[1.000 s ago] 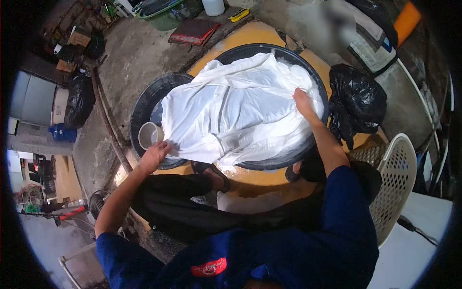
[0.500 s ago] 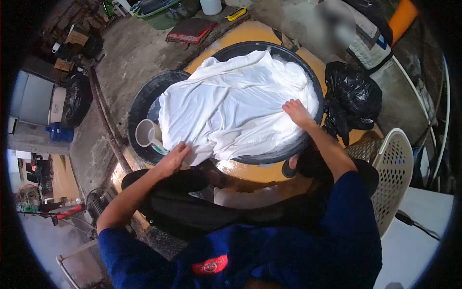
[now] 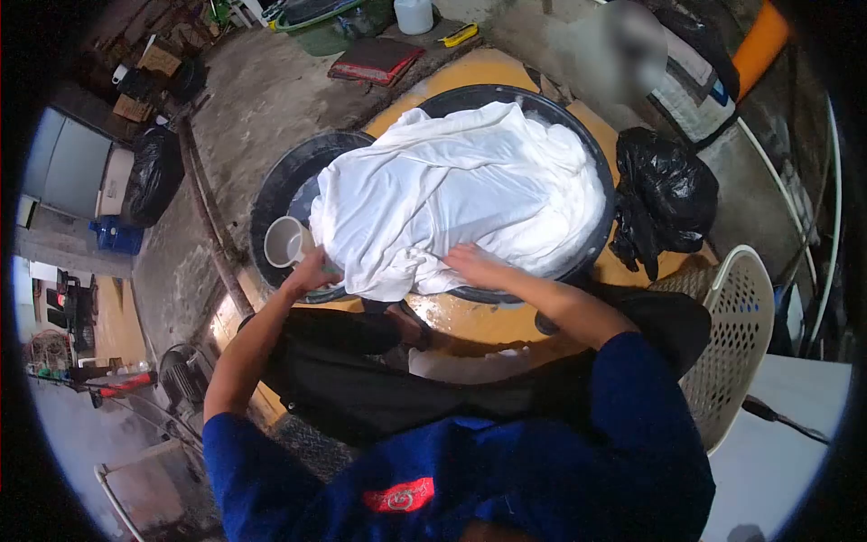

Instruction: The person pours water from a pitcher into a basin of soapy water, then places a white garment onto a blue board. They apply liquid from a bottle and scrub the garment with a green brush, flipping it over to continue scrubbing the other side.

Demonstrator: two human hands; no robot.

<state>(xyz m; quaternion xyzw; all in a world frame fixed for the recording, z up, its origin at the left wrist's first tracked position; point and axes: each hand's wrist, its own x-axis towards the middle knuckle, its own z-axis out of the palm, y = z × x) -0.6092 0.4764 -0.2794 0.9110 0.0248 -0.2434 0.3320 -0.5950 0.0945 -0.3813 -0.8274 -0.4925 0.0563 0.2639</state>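
Note:
A large white cloth lies heaped and wrinkled over a big round dark basin, with suds along its right side. The cloth also overhangs a smaller dark basin on the left. There a white dipper is tilted, and my left hand is closed at its handle, which the fingers mostly cover. Palm down on the cloth's near edge, beside a bunched fold, is my right hand; its fingers stretch leftward over the fabric.
A black plastic bag sits right of the big basin, and a perforated beige basket stands by my right knee. Beyond the basins are a folded dark red mat, a yellow-handled tool and a green tub. A pipe runs along the left.
My right hand has moved left and nearer, from the cloth's right side to its front edge. My left hand has left the cloth corner for the dipper's handle; the dipper has shifted slightly.

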